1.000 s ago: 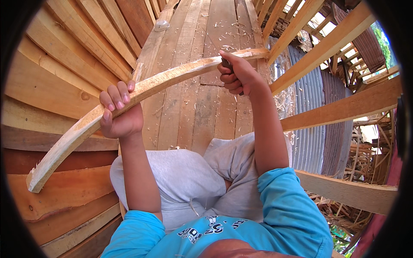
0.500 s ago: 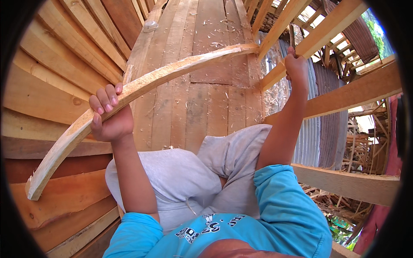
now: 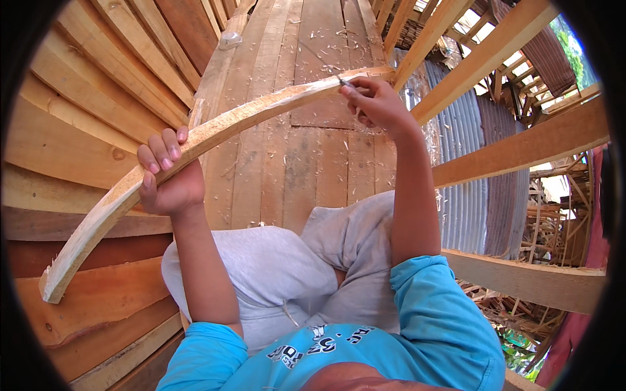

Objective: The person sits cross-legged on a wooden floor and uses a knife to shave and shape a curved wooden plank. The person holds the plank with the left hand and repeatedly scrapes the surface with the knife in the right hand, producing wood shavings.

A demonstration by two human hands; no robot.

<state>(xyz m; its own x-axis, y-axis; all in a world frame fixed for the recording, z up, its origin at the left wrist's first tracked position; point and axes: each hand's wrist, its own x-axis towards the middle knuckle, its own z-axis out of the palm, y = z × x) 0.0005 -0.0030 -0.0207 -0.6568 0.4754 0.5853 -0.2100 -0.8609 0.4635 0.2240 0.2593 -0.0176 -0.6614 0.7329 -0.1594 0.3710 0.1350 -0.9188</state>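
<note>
A long curved wooden strip [image 3: 241, 117], pale and freshly shaved along its top, stretches from the lower left to the upper right. My left hand [image 3: 171, 171] grips it left of its middle, the fingers wrapped over its far edge. Close to the strip's far right end is my right hand [image 3: 376, 103], closed on a knife-like tool with a long thin blade [image 3: 321, 60]. The blade shows nearly edge-on and passes over the strip; whether it touches the wood I cannot tell. Its handle is mostly hidden in my fingers.
Wood shavings lie scattered over the plank floor [image 3: 300, 169]. Stacked boards [image 3: 72, 156] line the left side. Wooden beams [image 3: 521, 143] cross on the right, with corrugated metal sheets [image 3: 460, 195] beyond them. A small clear plastic item [image 3: 229, 40] rests at the far left.
My right hand has swung left and inward from beside the right-hand beams to the strip's far end, bringing the knife-like tool with it. My left hand and the strip have hardly moved.
</note>
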